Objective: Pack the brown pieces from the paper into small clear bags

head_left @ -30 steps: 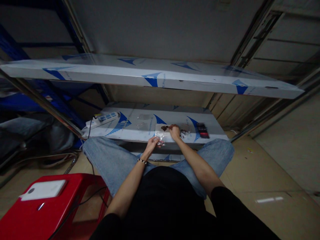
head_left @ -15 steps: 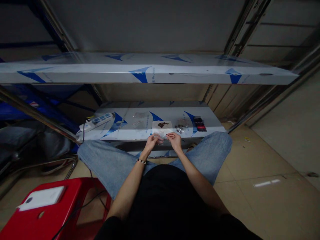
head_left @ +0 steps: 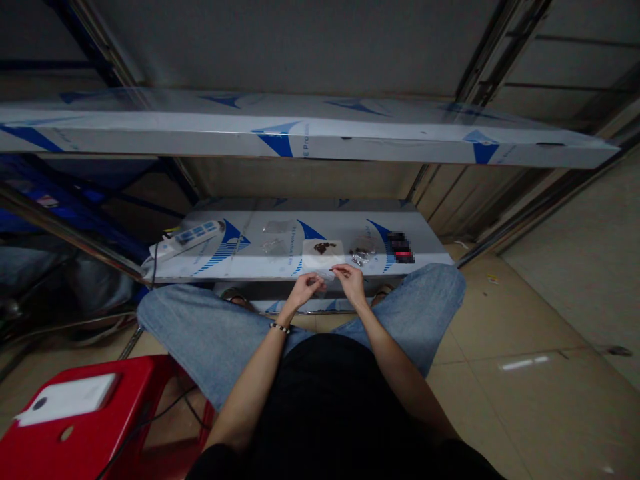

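Note:
My left hand (head_left: pixel 304 289) is closed on a small clear plastic bag (head_left: pixel 326 275) at the front edge of the lower shelf. Close beside it, my right hand (head_left: pixel 351 280) pinches a tiny dark piece (head_left: pixel 332 270) at the bag's upper side. Whether that piece is inside the bag's mouth I cannot make out. Just beyond my hands lies a white square sheet or tray (head_left: pixel 310 255) bearing a heap of small brown pieces (head_left: pixel 325 248). To its right are clear bags with small dark and shiny contents (head_left: pixel 361 255). More clear bags (head_left: pixel 278 228) lie to its left.
A white power strip (head_left: pixel 193 237) sits at the lower shelf's left end. Dark and red items (head_left: pixel 401 248), partly pixelated, lie to the right. The film-covered upper shelf (head_left: pixel 340 145) spans above. A red stool (head_left: pixel 125 380) at my left carries a white box-like device (head_left: pixel 70 399) and a cable.
My left hand has dipped slightly with the bag, while my right hand keeps its pinch near the bag's mouth. The whole view has shifted a little.

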`<state>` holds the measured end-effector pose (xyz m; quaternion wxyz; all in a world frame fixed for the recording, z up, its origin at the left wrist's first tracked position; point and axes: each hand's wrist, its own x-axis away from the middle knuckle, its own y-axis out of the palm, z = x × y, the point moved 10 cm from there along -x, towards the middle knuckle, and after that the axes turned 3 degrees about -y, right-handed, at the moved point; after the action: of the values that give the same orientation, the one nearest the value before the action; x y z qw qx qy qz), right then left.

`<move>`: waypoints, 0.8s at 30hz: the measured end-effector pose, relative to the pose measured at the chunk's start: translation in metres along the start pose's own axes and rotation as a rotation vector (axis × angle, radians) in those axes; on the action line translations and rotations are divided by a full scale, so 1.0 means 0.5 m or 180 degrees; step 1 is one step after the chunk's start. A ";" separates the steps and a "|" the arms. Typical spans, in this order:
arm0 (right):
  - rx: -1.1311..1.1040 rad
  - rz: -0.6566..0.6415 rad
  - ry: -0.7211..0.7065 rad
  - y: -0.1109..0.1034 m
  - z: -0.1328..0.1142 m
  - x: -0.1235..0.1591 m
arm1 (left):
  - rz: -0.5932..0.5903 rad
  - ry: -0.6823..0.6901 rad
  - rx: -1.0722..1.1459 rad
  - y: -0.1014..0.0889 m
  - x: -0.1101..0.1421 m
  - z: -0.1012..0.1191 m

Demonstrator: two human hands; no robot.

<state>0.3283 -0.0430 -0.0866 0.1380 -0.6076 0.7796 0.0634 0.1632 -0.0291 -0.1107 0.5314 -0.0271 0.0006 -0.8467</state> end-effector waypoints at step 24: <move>0.0706 -0.0611 -0.0718 0.054 -0.057 0.001 | 0.0050 -0.0103 0.0287 0.003 -0.003 -0.012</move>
<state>0.2983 -0.0445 -0.0615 0.2962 -0.6493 0.6997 0.0313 0.1651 -0.0284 -0.1171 0.5386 -0.0168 -0.0459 -0.8412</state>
